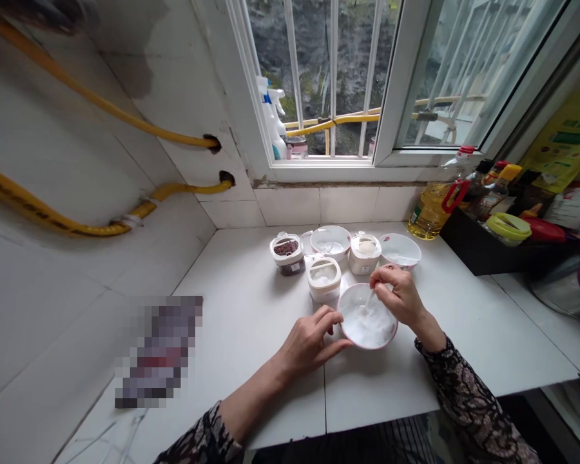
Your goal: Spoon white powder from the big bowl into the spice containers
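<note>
A white bowl (370, 336) with a pink rim stands on the counter, white powder or grains inside it. My left hand (312, 338) grips its left rim between thumb and fingers. Over the bowl's right side, my right hand (397, 293) is closed on the handle of a small white spoon (367, 305), whose tip dips into the white contents. Just behind the bowl is a lidded seasoning jar (324, 283) of white grains. A jar with dark red contents (288, 258) and another with pale contents (365, 254) stand farther back.
Two more white bowls, a left one (336, 240) and a right one (402, 250), sit at the back. An oil bottle (429, 209) and a black box (483, 248) of condiments stand right. A blurred-out object (162, 354) lies left. Yellow hoses (96, 227) run along the wall.
</note>
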A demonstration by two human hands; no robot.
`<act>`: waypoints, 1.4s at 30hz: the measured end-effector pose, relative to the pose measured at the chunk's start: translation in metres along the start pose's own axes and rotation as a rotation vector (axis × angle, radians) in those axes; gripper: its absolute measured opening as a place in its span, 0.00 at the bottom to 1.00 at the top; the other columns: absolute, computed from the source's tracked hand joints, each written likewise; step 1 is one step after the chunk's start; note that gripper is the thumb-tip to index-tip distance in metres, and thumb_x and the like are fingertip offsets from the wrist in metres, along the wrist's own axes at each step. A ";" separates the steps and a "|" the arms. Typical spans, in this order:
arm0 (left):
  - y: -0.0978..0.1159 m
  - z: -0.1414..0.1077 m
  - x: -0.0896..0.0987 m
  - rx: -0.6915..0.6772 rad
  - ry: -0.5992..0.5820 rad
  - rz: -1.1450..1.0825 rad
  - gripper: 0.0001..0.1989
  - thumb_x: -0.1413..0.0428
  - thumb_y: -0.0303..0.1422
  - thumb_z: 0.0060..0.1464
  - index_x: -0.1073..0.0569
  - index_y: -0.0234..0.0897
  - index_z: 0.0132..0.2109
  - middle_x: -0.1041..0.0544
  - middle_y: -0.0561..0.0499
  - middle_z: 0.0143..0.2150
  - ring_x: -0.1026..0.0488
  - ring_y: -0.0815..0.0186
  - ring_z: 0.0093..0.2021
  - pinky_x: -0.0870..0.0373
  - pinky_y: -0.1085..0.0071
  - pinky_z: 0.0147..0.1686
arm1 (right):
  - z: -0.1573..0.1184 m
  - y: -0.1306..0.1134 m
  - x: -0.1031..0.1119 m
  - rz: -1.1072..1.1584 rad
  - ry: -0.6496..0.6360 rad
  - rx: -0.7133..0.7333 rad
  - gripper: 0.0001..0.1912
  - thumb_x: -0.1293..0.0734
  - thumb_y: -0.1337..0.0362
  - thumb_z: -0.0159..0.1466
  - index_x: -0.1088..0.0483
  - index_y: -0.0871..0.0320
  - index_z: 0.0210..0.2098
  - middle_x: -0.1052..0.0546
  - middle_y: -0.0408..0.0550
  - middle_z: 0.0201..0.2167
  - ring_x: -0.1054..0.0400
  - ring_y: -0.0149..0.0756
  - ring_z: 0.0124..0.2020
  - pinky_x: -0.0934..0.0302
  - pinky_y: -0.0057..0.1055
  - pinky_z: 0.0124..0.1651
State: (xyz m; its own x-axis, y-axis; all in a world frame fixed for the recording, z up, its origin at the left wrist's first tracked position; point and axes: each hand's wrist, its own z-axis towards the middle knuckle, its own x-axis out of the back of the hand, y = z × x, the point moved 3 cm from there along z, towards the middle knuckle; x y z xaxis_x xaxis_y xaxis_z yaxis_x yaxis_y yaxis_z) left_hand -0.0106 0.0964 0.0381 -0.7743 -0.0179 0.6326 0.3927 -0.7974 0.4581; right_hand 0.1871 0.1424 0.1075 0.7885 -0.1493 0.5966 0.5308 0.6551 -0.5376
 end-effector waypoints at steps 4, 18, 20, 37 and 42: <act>-0.001 -0.001 -0.001 0.007 -0.006 -0.011 0.13 0.45 0.42 0.62 0.34 0.36 0.44 0.31 0.52 0.33 0.30 0.71 0.26 0.31 0.78 0.22 | -0.002 0.000 -0.008 -0.003 -0.105 0.012 0.10 0.42 0.73 0.55 0.34 0.56 0.21 0.30 0.43 0.19 0.37 0.35 0.25 0.42 0.32 0.34; 0.001 0.000 0.000 -0.002 0.008 0.002 0.13 0.45 0.42 0.63 0.34 0.36 0.44 0.31 0.52 0.33 0.31 0.72 0.25 0.31 0.78 0.21 | -0.001 0.013 -0.008 0.373 -0.074 -0.411 0.08 0.42 0.67 0.50 0.32 0.57 0.20 0.34 0.39 0.13 0.42 0.28 0.17 0.49 0.26 0.23; 0.000 0.000 0.000 0.001 0.003 -0.001 0.13 0.45 0.42 0.62 0.34 0.36 0.44 0.31 0.52 0.33 0.32 0.72 0.25 0.31 0.78 0.21 | -0.001 0.015 -0.008 0.427 -0.047 -0.454 0.08 0.41 0.66 0.49 0.32 0.58 0.19 0.34 0.39 0.12 0.42 0.28 0.16 0.49 0.25 0.23; 0.001 0.001 0.001 -0.011 -0.007 0.015 0.13 0.47 0.42 0.64 0.35 0.37 0.44 0.31 0.52 0.33 0.31 0.72 0.26 0.32 0.78 0.21 | 0.001 0.034 -0.010 0.719 0.069 -0.688 0.05 0.37 0.65 0.46 0.30 0.58 0.19 0.32 0.40 0.12 0.39 0.30 0.16 0.42 0.29 0.25; 0.001 0.001 0.000 -0.007 -0.009 0.022 0.13 0.47 0.43 0.64 0.35 0.37 0.44 0.31 0.53 0.32 0.30 0.72 0.26 0.32 0.78 0.22 | 0.002 0.028 -0.017 0.706 0.137 -0.631 0.06 0.35 0.62 0.53 0.29 0.58 0.28 0.25 0.43 0.19 0.31 0.33 0.23 0.36 0.31 0.34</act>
State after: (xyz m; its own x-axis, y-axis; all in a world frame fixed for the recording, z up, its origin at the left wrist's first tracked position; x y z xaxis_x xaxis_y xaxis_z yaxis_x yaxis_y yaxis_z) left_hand -0.0102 0.0962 0.0393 -0.7610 -0.0296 0.6480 0.4060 -0.8009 0.4402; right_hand 0.1876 0.1648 0.0840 0.9990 0.0160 -0.0411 -0.0426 0.1127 -0.9927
